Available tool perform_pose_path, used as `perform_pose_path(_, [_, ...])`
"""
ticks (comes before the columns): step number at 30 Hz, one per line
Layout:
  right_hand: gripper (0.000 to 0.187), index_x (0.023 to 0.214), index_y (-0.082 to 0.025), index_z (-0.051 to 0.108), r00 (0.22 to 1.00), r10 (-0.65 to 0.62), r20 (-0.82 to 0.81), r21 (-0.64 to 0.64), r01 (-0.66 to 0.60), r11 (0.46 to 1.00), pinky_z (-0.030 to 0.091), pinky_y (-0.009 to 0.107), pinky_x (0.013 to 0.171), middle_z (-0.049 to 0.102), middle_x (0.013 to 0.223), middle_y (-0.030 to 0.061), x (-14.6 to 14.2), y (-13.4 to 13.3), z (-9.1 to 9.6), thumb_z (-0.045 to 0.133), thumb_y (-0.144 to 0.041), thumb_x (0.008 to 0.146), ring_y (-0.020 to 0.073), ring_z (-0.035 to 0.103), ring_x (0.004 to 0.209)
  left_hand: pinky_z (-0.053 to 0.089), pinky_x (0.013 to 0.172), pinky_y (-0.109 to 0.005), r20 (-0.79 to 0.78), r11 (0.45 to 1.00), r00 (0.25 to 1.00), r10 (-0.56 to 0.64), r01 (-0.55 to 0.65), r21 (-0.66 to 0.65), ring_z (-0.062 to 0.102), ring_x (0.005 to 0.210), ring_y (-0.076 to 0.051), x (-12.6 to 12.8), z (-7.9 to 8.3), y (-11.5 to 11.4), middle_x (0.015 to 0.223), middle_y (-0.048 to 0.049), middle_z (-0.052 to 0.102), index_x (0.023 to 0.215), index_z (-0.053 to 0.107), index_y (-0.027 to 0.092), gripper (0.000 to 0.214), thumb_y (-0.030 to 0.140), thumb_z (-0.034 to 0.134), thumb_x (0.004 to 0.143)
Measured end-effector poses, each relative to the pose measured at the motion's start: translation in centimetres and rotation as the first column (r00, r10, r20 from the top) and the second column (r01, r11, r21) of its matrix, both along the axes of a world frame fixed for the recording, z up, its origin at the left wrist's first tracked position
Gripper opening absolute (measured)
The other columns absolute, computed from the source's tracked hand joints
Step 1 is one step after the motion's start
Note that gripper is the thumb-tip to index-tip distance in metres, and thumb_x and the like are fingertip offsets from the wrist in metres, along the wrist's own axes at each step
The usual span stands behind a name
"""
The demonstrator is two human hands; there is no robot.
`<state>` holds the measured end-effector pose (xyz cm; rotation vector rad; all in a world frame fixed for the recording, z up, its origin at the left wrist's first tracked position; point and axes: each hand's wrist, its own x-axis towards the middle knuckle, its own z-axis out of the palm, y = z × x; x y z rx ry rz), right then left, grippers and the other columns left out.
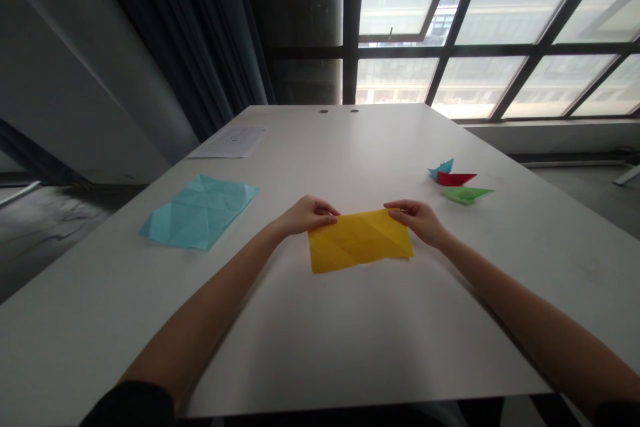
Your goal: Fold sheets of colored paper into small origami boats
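A sheet of yellow paper (359,241), folded into a rectangle and marked with creases, is held just in front of me over the white table. My left hand (311,215) pinches its upper left corner between thumb and fingers. At the upper right corner, my right hand (416,219) grips the same paper, thumb below and fingers along the top edge. The paper's lower edge hangs toward me, slightly slanted. Whether it touches the tabletop I cannot tell.
On the left of the table (300,333) lies a creased light blue sheet (200,212). White printed paper (230,142) rests farther back. To the right sit folded paper boats: blue (441,169), red (456,179) and green (467,195). Windows stand beyond the far edge.
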<state>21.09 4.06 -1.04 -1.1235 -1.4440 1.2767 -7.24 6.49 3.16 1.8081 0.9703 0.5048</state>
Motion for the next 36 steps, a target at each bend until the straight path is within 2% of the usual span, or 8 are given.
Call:
perform_pose_path(4, [0.023, 0.076, -0.020, 0.068, 0.989, -0.024, 0.145, 0.083, 0.011, 0.996, 0.049, 0.028, 0.063, 0.068, 0.075, 0.0036, -0.2, -0.3, 0.4, 0.070, -0.038, 0.062, 0.0171, 0.061, 0.070, 0.046, 0.060, -0.023, -0.029, 0.997, 0.999, 0.026, -0.024, 0.071, 0.062, 0.073, -0.019, 0.5, 0.1, -0.3, 0.081, -0.0071, 0.069, 0.084, 0.069, 0.015, 0.030, 0.040, 0.062, 0.069])
perform_pose_path(8, [0.024, 0.083, -0.022, 0.070, 0.931, 0.009, 0.364, 0.182, -0.081, 0.980, 0.047, 0.029, 0.067, 0.069, 0.083, 0.0037, -0.4, -0.8, 1.1, 0.064, -0.041, 0.068, 0.0188, 0.061, 0.076, 0.045, 0.058, -0.022, -0.044, 0.994, 0.999, 0.027, -0.022, 0.110, 0.061, 0.070, -0.017, 1.1, 0.5, -0.8, 0.078, -0.0062, 0.069, 0.082, 0.069, 0.015, 0.029, 0.039, 0.060, 0.070])
perform_pose_path(12, [0.027, 0.080, -0.020, 0.070, 0.852, 0.016, 0.523, 0.248, -0.170, 0.954, 0.043, 0.027, 0.060, 0.069, 0.075, 0.0027, -0.8, -1.3, 1.7, 0.058, -0.043, 0.073, 0.0157, 0.057, 0.065, 0.043, 0.056, -0.021, -0.133, 0.991, 0.991, -0.012, 0.030, 0.132, 0.060, 0.068, -0.016, 1.5, 1.0, -1.4, 0.077, -0.0053, 0.068, 0.083, 0.069, 0.015, 0.028, 0.038, 0.058, 0.072])
perform_pose_path(16, [0.028, 0.078, -0.017, 0.069, 0.875, 0.058, 0.480, 0.192, -0.169, 0.967, 0.043, 0.026, 0.060, 0.068, 0.074, 0.0034, -1.3, -1.5, 1.7, 0.056, -0.042, 0.074, 0.0158, 0.057, 0.067, 0.040, 0.057, -0.020, -0.218, 0.984, 0.975, -0.048, 0.084, 0.157, 0.058, 0.068, -0.014, 1.7, 1.4, -1.7, 0.077, -0.0044, 0.068, 0.083, 0.069, 0.014, 0.028, 0.037, 0.056, 0.073])
perform_pose_path(21, [0.027, 0.078, -0.017, 0.068, 0.881, 0.075, 0.467, 0.171, -0.173, 0.970, 0.044, 0.026, 0.061, 0.068, 0.076, 0.0038, -1.7, -1.6, 1.5, 0.056, -0.041, 0.074, 0.0166, 0.058, 0.069, 0.039, 0.056, -0.019, -0.239, 0.979, 0.966, -0.103, 0.141, 0.149, 0.057, 0.065, -0.013, 2.0, 1.6, -2.0, 0.075, -0.0036, 0.067, 0.083, 0.068, 0.014, 0.029, 0.039, 0.055, 0.073])
perform_pose_path(27, [0.027, 0.079, -0.018, 0.070, 0.849, 0.062, 0.526, 0.233, -0.213, 0.949, 0.040, 0.024, 0.058, 0.068, 0.073, 0.0026, -2.0, -1.9, 2.1, 0.054, -0.040, 0.076, 0.0139, 0.055, 0.063, 0.038, 0.056, -0.019, -0.227, 0.972, 0.971, -0.078, 0.125, 0.197, 0.056, 0.064, -0.012, 2.5, 1.9, -2.3, 0.072, -0.0031, 0.066, 0.081, 0.068, 0.014, 0.027, 0.037, 0.055, 0.074])
perform_pose_path(36, [0.026, 0.077, -0.018, 0.069, 0.862, 0.052, 0.504, 0.234, -0.194, 0.953, 0.041, 0.024, 0.057, 0.068, 0.073, 0.0028, -2.6, -2.1, 2.0, 0.054, -0.040, 0.076, 0.0147, 0.058, 0.065, 0.038, 0.056, -0.019, -0.196, 0.976, 0.978, -0.068, 0.106, 0.191, 0.056, 0.065, -0.012, 2.5, 1.7, -2.4, 0.073, -0.0035, 0.067, 0.080, 0.069, 0.014, 0.027, 0.036, 0.056, 0.073])
